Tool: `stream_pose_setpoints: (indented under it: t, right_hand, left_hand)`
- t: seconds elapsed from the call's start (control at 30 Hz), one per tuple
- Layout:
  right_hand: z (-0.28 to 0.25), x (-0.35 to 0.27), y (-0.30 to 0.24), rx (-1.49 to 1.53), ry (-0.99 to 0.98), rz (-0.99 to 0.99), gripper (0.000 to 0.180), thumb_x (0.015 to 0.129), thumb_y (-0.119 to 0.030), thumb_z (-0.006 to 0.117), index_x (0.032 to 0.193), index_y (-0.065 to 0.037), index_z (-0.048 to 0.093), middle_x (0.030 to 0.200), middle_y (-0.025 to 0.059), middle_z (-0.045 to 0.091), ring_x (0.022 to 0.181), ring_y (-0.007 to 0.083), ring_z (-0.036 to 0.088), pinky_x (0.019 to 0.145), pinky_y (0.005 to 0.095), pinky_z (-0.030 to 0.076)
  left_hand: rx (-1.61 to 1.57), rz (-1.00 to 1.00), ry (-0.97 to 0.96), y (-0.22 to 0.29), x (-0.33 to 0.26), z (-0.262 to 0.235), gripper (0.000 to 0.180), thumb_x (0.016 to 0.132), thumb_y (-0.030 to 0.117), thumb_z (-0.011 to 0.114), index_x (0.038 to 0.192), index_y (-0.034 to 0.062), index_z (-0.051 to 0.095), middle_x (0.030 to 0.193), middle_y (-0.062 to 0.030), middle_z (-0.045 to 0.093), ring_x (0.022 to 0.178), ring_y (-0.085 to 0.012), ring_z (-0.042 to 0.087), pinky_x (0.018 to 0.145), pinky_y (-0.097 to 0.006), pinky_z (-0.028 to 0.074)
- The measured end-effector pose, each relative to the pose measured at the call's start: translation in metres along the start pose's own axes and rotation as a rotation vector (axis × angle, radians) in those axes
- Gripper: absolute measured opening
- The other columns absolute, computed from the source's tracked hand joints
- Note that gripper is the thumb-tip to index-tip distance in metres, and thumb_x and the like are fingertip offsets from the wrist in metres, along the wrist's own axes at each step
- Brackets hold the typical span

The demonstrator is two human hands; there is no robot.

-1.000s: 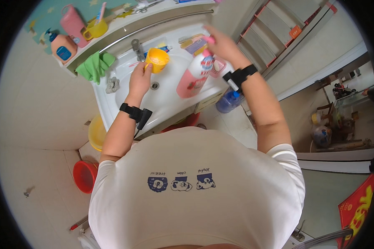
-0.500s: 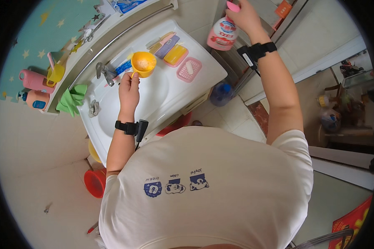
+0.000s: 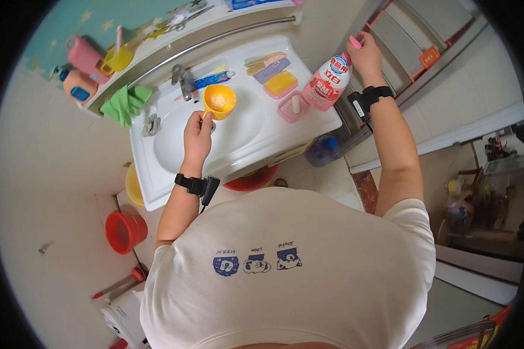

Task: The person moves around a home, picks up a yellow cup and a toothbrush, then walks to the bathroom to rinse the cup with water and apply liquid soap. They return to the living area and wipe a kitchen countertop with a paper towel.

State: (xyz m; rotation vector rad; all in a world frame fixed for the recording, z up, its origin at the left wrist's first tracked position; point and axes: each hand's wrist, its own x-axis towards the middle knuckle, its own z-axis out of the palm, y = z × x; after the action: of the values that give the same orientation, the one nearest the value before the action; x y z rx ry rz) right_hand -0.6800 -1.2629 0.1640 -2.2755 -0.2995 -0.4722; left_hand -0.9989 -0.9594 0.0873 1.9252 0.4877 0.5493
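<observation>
Yellow cup [image 3: 226,113], 1, is clamped in left fingers [image 3: 206,118], 1 pink-white bottle [image 3: 328,82] in right fingers [image 3: 365,39].

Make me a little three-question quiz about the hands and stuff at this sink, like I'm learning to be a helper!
1. Which hand holds the round yellow plastic cup?
2. True or false: the pink openwork plastic dish on the glossy white sink holds a small white object.
3. The right hand holds the tall pink-and-white plastic bottle by its: A) base, B) middle, C) top.

Key:
1. The left hand.
2. True.
3. C.
</observation>
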Motion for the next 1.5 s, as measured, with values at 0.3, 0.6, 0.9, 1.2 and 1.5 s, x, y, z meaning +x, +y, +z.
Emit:
stream_pose_setpoints:
  t: [0.3, 0.6, 0.9, 1.2, 1.5]
  right_hand:
    - [0.068, 0.026, -0.037, -0.031, -0.038, -0.085, 0.056, 0.072, -0.024, 0.069, 0.123, -0.005, 0.055, 0.112, 0.0227, 0.064, 0.105, 0.0371, 0.061, 0.090, 0.0425, 0.048]
    - [0.110, 0.066, -0.033, -0.027, -0.101, -0.173, 0.056, 0.073, -0.017, 0.067, 0.125, -0.006, 0.053, 0.114, 0.0232, 0.062, 0.107, 0.0375, 0.060, 0.092, 0.0426, 0.048]
    - [0.124, 0.076, -0.026, -0.005, -0.159, -0.120, 0.054, 0.073, -0.019, 0.067, 0.124, -0.008, 0.053, 0.111, 0.0216, 0.063, 0.101, 0.0374, 0.062, 0.087, 0.0436, 0.049]
    - [0.131, 0.079, -0.013, 0.137, -0.217, -0.254, 0.039, 0.078, -0.014, 0.063, 0.116, -0.006, 0.058, 0.101, 0.0200, 0.066, 0.094, 0.0348, 0.064, 0.081, 0.0417, 0.050]
    - [0.086, 0.072, -0.114, 0.266, -0.511, -0.656, 0.054, 0.076, -0.006, 0.061, 0.129, -0.010, 0.050, 0.101, 0.0172, 0.063, 0.091, 0.0305, 0.062, 0.081, 0.0365, 0.049]
  left_hand:
    - [0.092, -0.043, 0.150, -0.015, -0.030, -0.042, 0.024, 0.096, 0.022, 0.055, 0.089, -0.0004, 0.057, 0.069, -0.0046, 0.051, 0.063, -0.0128, 0.046, 0.059, -0.029, 0.040]
    - [0.196, 0.049, 0.254, -0.012, -0.010, -0.043, 0.021, 0.097, 0.023, 0.053, 0.087, 0.0051, 0.055, 0.070, 0.0035, 0.050, 0.061, -0.0052, 0.043, 0.055, -0.022, 0.037]
    - [0.263, 0.092, 0.340, -0.012, 0.003, -0.032, 0.019, 0.096, 0.021, 0.055, 0.089, 0.0034, 0.057, 0.070, 0.0012, 0.050, 0.063, -0.0073, 0.044, 0.058, -0.024, 0.039]
    - [0.154, -0.074, 0.321, -0.008, -0.001, -0.032, 0.025, 0.095, 0.025, 0.056, 0.096, -0.0004, 0.059, 0.081, -0.0135, 0.060, 0.072, -0.0237, 0.056, 0.067, -0.034, 0.045]
    - [0.134, -0.077, 0.360, -0.018, -0.011, -0.050, 0.025, 0.095, 0.025, 0.056, 0.095, -0.0002, 0.058, 0.078, -0.0119, 0.058, 0.070, -0.0215, 0.054, 0.065, -0.034, 0.044]
